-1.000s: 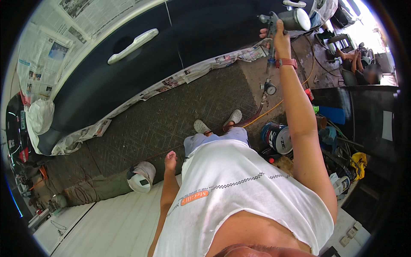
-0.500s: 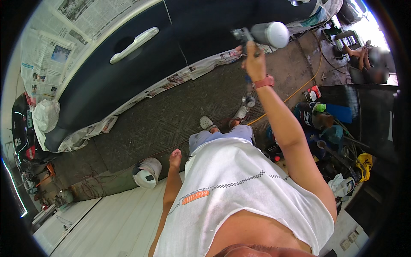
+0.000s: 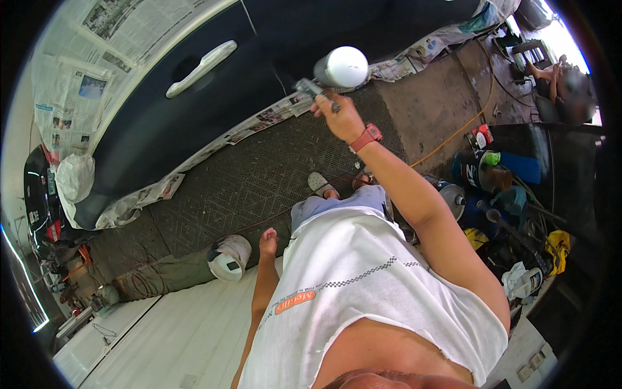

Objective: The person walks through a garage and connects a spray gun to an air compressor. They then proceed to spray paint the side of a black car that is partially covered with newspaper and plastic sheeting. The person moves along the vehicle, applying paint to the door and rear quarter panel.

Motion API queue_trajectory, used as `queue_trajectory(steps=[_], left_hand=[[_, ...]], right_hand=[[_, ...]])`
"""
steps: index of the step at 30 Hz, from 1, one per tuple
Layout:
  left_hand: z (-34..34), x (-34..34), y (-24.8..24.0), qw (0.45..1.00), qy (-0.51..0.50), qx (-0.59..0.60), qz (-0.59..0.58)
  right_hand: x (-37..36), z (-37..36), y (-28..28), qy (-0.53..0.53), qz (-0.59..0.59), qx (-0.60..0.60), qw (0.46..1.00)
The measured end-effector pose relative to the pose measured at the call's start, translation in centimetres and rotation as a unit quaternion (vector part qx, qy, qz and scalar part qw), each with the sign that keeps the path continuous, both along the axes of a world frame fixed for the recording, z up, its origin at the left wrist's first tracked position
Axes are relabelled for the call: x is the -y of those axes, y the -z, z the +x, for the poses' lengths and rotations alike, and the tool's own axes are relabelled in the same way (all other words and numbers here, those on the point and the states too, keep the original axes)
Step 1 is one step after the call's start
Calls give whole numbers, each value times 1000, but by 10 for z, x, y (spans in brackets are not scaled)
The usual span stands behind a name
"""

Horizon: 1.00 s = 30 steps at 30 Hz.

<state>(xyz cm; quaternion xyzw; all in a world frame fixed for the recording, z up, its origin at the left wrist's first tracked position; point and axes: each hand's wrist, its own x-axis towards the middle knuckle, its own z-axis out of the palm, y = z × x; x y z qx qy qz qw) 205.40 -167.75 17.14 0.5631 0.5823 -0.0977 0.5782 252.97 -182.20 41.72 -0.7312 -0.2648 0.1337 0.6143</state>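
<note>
My right hand (image 3: 342, 120) is wrapped round the handle of a metal spray gun (image 3: 310, 87) with a white-ended paint cup (image 3: 345, 67). The gun is held close to the lower part of a dark car side panel (image 3: 188, 117); whether any spray leaves it cannot be made out. A pale door handle (image 3: 202, 68) stands out from the panel, up and to the left of the gun. Low at my left side, my left hand (image 3: 268, 242) hangs with its fingers curled in and nothing visible in them. A whitish bucket (image 3: 230, 257) stands just left of it.
Newspaper (image 3: 259, 119) lines the panel's lower edge, and more newspaper covers the upper left. Dark matting (image 3: 227, 175) lies underfoot. An orange hose (image 3: 453, 137) crosses the floor at right, beside several cans and a yellow cloth (image 3: 557, 251). Another person (image 3: 551, 84) sits at the far right.
My right hand has swept the spray gun leftward and slightly lower along the car panel. My left hand has barely moved.
</note>
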Motion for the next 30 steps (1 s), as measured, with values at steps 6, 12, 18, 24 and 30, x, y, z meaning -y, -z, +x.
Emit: queue_trajectory(steps=[6,12,18,24,30], left_hand=[[-14,3,10,1000,9,19,-4],[-3,-2,-1,1000,25,0,-2],[6,-11,-3,1000,8,30,-2],[15,-11,-10,999,27,35,14],[9,-12,-12,998,67,5,17]], right_hand=[[60,63,-3,145,50,-79,985],[121,127,-2,265,14,-39,963],[133,128,-9,359,40,16,932],[99,93,34,291,37,-47,955],[24,24,23,101,81,-107,986]])
